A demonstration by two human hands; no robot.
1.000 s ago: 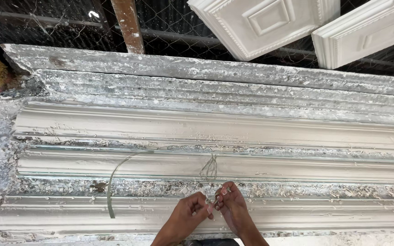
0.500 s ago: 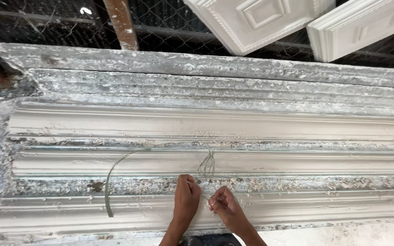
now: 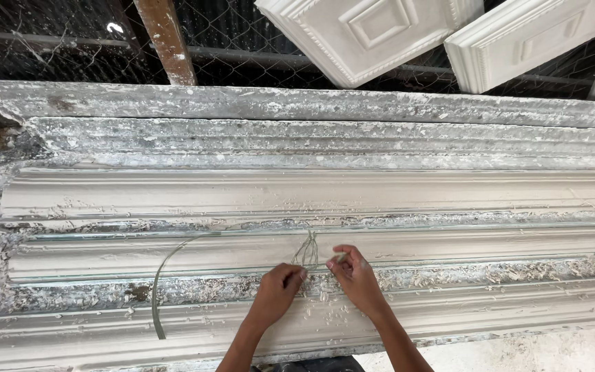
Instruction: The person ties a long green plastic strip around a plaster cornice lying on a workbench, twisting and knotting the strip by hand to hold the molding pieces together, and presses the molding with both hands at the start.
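Down on the plaster moulding [image 3: 311, 196], both hands pinched thin fibre strands [image 3: 306, 251], left hand [image 3: 278, 289] and right hand [image 3: 354, 275] nearly touching. Too hard a tug looked likely to snap those strands or chip the moulding's crumbly edge.

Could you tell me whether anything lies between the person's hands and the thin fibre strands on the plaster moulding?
Nothing visible does. The left hand and right hand both have fingertips at the fibre strands on the plaster moulding; only loose plaster crumbs lie around.

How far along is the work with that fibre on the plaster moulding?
Done: the long moulding is cast, with crumbs strewn along it. In hand: the left hand and right hand pinch a fibre tuft. Left: a loose curved strand lies untouched.
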